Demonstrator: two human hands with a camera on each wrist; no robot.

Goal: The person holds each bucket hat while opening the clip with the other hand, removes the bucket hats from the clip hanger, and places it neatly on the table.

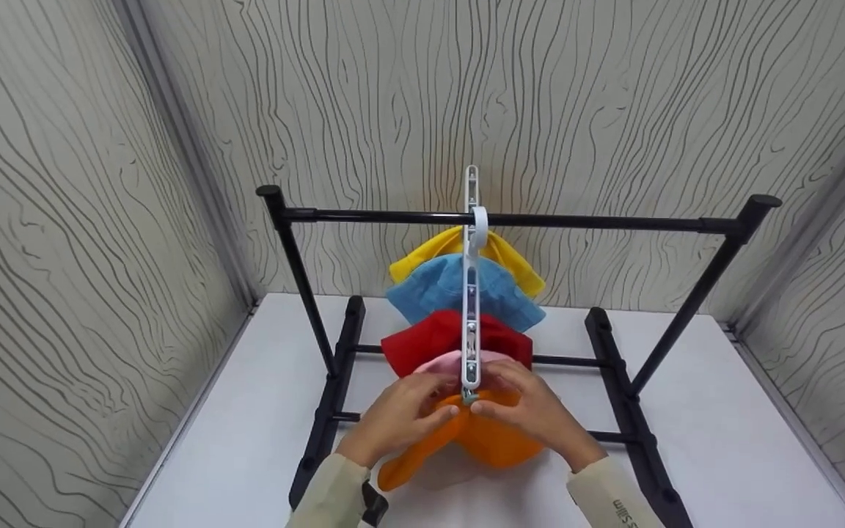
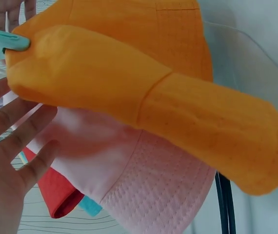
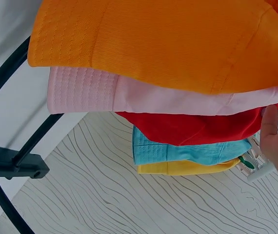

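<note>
An orange bucket hat point(image 1: 499, 440) hangs at the near end of a white clip hanger point(image 1: 471, 312), held at its crown by a teal clip point(image 2: 12, 40). My left hand point(image 1: 400, 413) is beside the clip, its fingers loosely spread along the orange hat in the left wrist view. On the other side, my right hand point(image 1: 538, 412) has its thumb at the orange hat and its fingers extended near the pink bucket hat point(image 2: 163, 180). Neither hand visibly pinches the clip or cloth. Behind the pink hat hangs a red hat point(image 1: 419, 341).
Farther back on the hanger are a blue hat point(image 1: 430, 290) and a yellow hat point(image 1: 433, 249). The hanger's hook point(image 1: 480, 224) sits over the top bar of a black rack point(image 1: 591, 223). The rack stands on a white table point(image 1: 239, 411) between patterned walls point(image 1: 613, 110).
</note>
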